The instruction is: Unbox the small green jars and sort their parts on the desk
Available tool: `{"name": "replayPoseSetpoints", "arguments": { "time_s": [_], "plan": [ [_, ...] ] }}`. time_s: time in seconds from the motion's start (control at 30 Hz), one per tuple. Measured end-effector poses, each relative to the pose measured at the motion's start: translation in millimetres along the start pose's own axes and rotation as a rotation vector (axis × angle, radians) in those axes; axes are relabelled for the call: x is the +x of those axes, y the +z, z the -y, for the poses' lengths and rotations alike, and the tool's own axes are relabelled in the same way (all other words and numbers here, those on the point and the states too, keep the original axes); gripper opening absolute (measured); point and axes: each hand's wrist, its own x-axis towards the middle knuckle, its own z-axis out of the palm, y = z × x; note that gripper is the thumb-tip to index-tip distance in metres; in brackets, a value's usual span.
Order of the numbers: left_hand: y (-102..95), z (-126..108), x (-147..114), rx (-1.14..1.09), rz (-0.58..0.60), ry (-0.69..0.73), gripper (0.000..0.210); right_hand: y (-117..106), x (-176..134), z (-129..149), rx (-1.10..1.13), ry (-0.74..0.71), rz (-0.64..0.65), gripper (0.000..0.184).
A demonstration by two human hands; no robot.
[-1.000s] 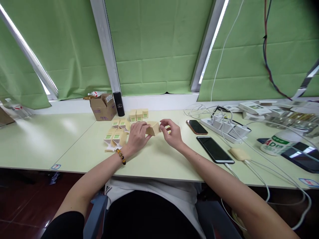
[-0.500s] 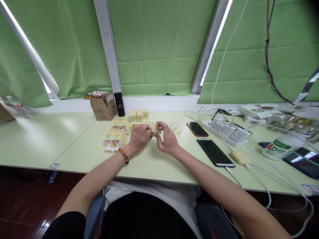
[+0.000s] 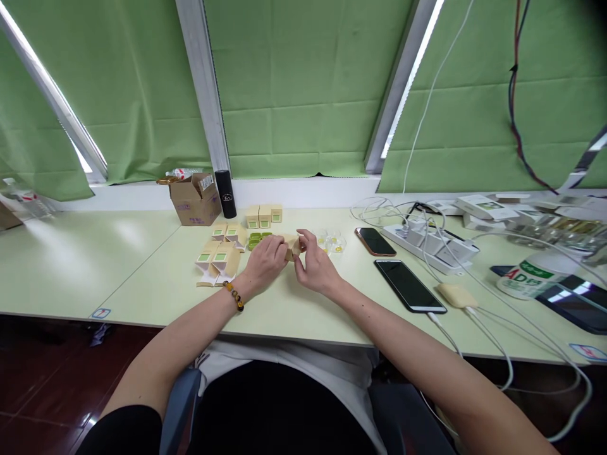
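Note:
Between my two hands is a small cream paper box [image 3: 293, 246], held off the front edge of the table. My left hand [image 3: 265, 262] has its fingers closed around the box's left side and hides much of it. On the other side my right hand [image 3: 317, 265] pinches the box with thumb and fingers. Several cream boxes with open flaps [image 3: 225, 258] lie to the left of my left hand. Just behind that hand are small green containers [image 3: 258, 237], partly covered. Clear plastic pieces with yellow spots [image 3: 334, 242] sit behind my right hand.
Several closed cream boxes [image 3: 264, 217] stand at the back. Behind them to the left are a cardboard carton [image 3: 195, 203] and a black cylinder [image 3: 226, 194]. Two phones [image 3: 410, 286], a power strip [image 3: 427, 249], tangled cables and a white bottle [image 3: 535, 276] occupy the right.
The view has shifted slightly, so the table sits a little higher. My fingers have moved slightly on the cream box, and more of the green containers and clear pieces shows.

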Motion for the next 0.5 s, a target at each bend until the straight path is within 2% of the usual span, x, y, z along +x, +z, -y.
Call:
{"name": "replayPoseSetpoints", "arguments": {
  "time_s": [0.23,0.37,0.5],
  "plan": [
    [-1.0,-6.6,-0.1,-0.043,0.001,-0.042,0.007,3.2,1.8,-0.5,-0.007,0.057,-0.002,0.065],
    [0.7,-5.7,-1.8,-0.024,-0.014,-0.047,0.016,3.0,2.0,-1.2,-0.014,0.087,0.004,0.062],
    [5.1,-2.6,-4.3,-0.015,-0.033,-0.065,0.028,2.0,2.8,-8.6,0.077,0.129,-0.036,0.051]
  ]
}}
